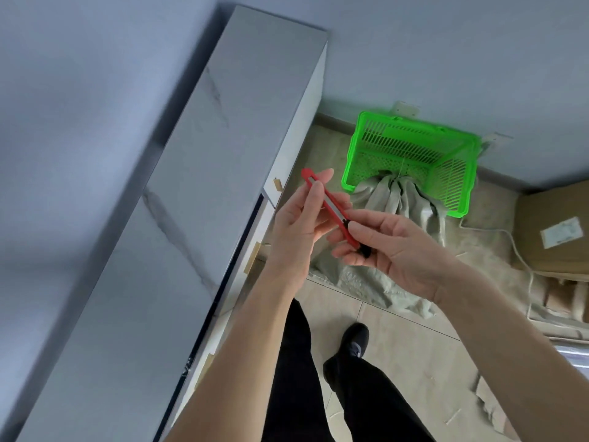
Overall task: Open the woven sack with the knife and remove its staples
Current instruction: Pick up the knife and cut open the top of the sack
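Two hands meet over the floor here, and everything the job needs lies ahead of them. Biggest in view is the long grey tabletop (197, 186) with marble-like veining, running away on the left, with drawers under its edge. Next comes the woven sack (395, 218), pale grey-green, slumped on the tiled floor ahead of the person's feet. Its gathered, tied neck points away and rests against the near side of a bright green basket (414, 161), which is tipped against the wall. So the sack lies ahead of and below the hands, its long axis running roughly from the feet toward the basket, and the right hand looks a little nearer the neck. I judge the cut would start there.

To the right sits a brown cardboard box (554, 228) bearing a white label; its print is too small to read. A white cord (516, 250) trails over the floor beside it.

The left hand (296, 218) pinches the upper part of the red knife (328, 205), and the right hand (392, 247) grips its lower end, thumb near the black slider. Whether any blade is out I cannot tell. No brand shows on the knife. No staples are visible from here.
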